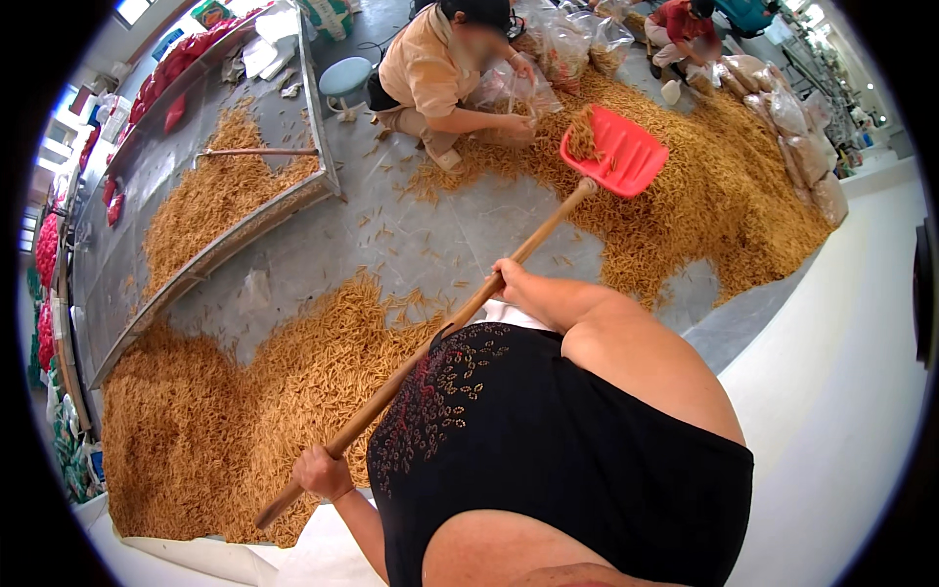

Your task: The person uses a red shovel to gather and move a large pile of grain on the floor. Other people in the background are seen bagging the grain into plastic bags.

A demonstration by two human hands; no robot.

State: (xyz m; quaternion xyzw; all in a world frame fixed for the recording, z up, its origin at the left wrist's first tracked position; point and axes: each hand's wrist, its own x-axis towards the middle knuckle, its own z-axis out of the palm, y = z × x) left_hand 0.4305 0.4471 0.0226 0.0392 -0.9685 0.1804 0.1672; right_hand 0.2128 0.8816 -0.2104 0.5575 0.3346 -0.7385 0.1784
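Note:
A long wooden handle (533, 240) runs diagonally across my body to a red plastic shovel blade (626, 157) at upper right. My left hand (322, 472) grips the handle near its lower end. My right hand (505, 279) is closed round it higher up, in front of my chest. Some golden-brown stick-shaped pieces lie on the blade's left side (585, 135), which is over a large heap of the same pieces (734, 196). Another heap (166, 440) spreads at lower left, beside and below the handle, on the grey floor (430, 235).
A co-worker (430, 73) crouches top centre with a plastic bag (504, 88), beside a blue stool (342, 83). Another person (675, 29) squats farther back. Filled bags (812, 166) line the right. A metal-rimmed tray (328, 181) with pieces and a tool stands at left. A white ledge (812, 333) runs along the right.

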